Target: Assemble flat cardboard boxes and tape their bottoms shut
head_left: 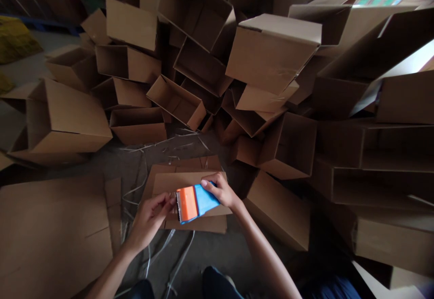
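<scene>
My right hand [220,191] is wrapped around the blue end of a tape dispenser [198,202] with an orange middle and a dark serrated cutting edge. The toothed edge faces left, toward my left hand [156,213]. There the thumb and fingers are pinched together right at the teeth, on what looks like the clear end of the tape [174,198]. Beneath both hands lie flattened cardboard boxes [185,179], stacked on the floor and partly covered by the dispenser.
Open cardboard boxes [174,100] are heaped across the far side, with more stacked boxes [383,190] at the right. Flat cardboard [54,235] lies at the left. Loose pale straps [183,258] trail over the floor near my feet. A yellow covered pile [16,39] stands far left.
</scene>
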`<state>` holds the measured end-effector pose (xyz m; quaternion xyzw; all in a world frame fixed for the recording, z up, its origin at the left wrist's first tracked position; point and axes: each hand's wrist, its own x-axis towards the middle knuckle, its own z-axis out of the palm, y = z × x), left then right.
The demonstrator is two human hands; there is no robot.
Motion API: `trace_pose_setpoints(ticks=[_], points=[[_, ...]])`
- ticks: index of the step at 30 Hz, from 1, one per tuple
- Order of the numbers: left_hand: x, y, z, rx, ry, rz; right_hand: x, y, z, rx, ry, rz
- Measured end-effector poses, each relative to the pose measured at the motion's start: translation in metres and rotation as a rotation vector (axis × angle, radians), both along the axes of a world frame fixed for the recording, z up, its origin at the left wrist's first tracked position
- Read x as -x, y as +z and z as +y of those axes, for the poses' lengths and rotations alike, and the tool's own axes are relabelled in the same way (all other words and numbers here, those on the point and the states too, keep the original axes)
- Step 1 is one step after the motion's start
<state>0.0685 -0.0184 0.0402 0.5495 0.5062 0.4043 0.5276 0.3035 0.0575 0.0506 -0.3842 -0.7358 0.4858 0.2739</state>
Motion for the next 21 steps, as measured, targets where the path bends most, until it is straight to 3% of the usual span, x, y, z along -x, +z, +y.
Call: trace_pose_setpoints(ticks=[4, 11, 21], points=[[0.0021, 0.0005, -0.0007, -0.027, 0.010, 0.087, 0.0003, 0.0010, -0.0014, -0.011, -0.010, -0.002], [0.0004, -0.0004, 0.0013, 0.031, 0.014, -0.034, 0.0012, 0.0013, -0.0031, -0.033, -0.023, -0.038], [0.0020, -0.0021, 0.0018, 0.054, 0.030, -0.058, 0.0029, 0.0060, -0.0071, -0.123, -0.029, -0.055]])
